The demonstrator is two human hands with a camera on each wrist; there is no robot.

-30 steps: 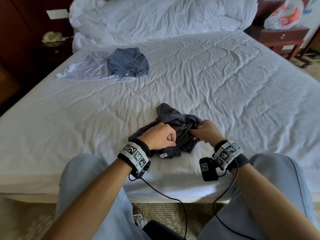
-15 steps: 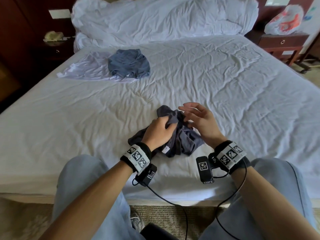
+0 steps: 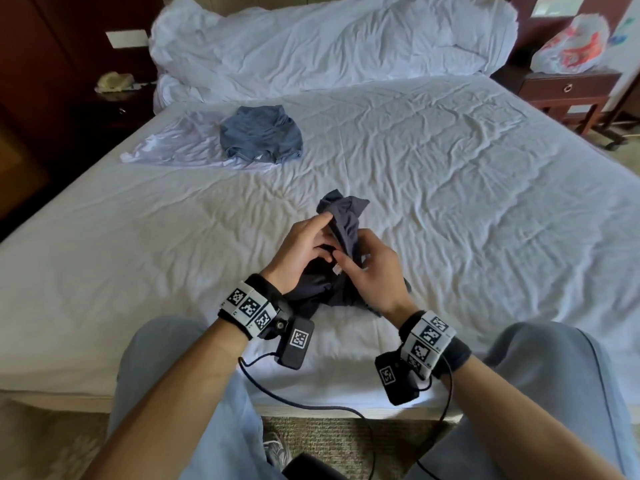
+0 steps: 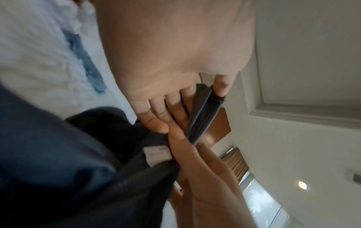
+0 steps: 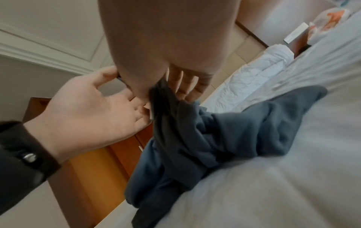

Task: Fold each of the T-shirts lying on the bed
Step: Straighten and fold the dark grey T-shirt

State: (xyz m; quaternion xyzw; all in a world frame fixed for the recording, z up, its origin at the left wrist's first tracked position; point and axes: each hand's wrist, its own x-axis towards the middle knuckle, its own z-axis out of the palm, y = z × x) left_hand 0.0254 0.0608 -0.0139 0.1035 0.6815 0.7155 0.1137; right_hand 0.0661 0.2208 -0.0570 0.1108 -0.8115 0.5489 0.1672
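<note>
A crumpled dark grey T-shirt lies near the front edge of the bed, partly lifted. My left hand pinches a fold of it between thumb and fingers, seen close in the left wrist view on the dark grey T-shirt. My right hand pinches the same cloth by its white label; the right wrist view shows the dark grey T-shirt hanging from those fingers. Farther back on the left, a blue T-shirt lies on a pale lilac T-shirt.
A bunched white duvet fills the head of the bed. A wooden nightstand with a plastic bag stands at the right. Dark furniture lines the left side. My knees press against the bed's front edge.
Both hands have come together and lifted part of the dark grey T-shirt. The right hand, spread open half a second ago, now pinches the cloth near the label.
</note>
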